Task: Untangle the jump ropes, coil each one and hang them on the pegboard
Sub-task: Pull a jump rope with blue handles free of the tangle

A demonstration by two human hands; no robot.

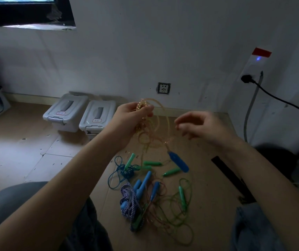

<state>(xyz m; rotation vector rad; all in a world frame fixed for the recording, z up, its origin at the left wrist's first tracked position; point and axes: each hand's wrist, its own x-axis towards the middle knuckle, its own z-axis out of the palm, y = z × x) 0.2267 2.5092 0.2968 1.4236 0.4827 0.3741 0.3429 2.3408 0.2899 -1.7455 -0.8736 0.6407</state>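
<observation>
Gripping the thin, springy orange jump rope (151, 124) mid-coil, the left hand (129, 117) lifts it above the floor's tangle; right hand (202, 126) hovers loosely curled, empty. Light, kink-prone; its dangling blue handle (178, 161) offers firmer hold.

Two bins (80, 113) sit side by side on the floor against the wall, left of the raised hands. A socket (163, 88) is in the wall behind the hands. The left hand (132, 118) holds a coiled rope (152, 127) above the floor; the right hand (199, 125) is beside it, apart. Below them a rope tangle (150, 194) lies on cardboard (208, 187), between the person's knees. A cable (279, 100) runs from a wall outlet at the right.
</observation>
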